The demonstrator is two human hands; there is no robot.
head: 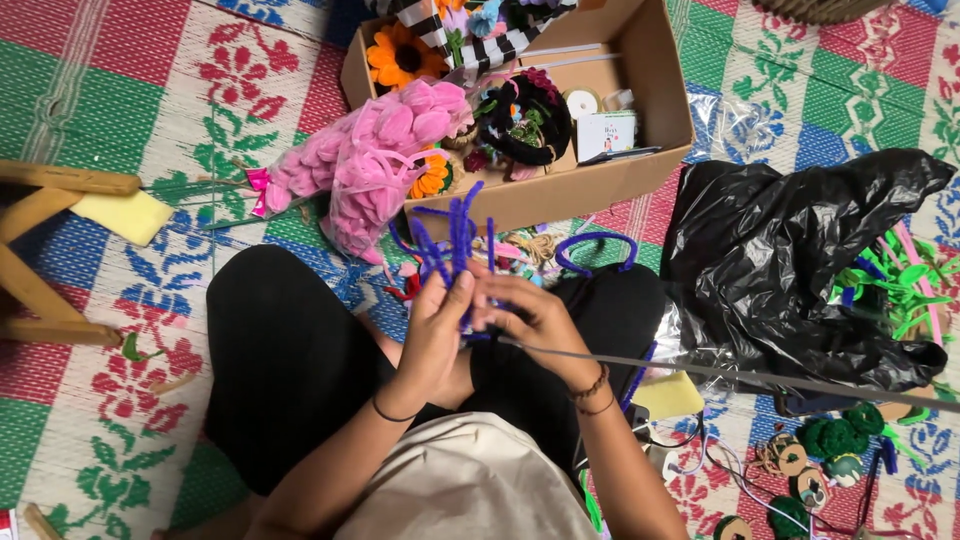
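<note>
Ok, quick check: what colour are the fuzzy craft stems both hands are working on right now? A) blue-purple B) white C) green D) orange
A: the left hand and right hand pinch a bunch of blue-purple fuzzy stems that fan upward in front of the cardboard box; the green ones lie off by the black plastic bag.

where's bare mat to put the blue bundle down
Bare mat lies between the wooden stool and the cardboard box. Around the black bag and spools it is crowded.
</note>
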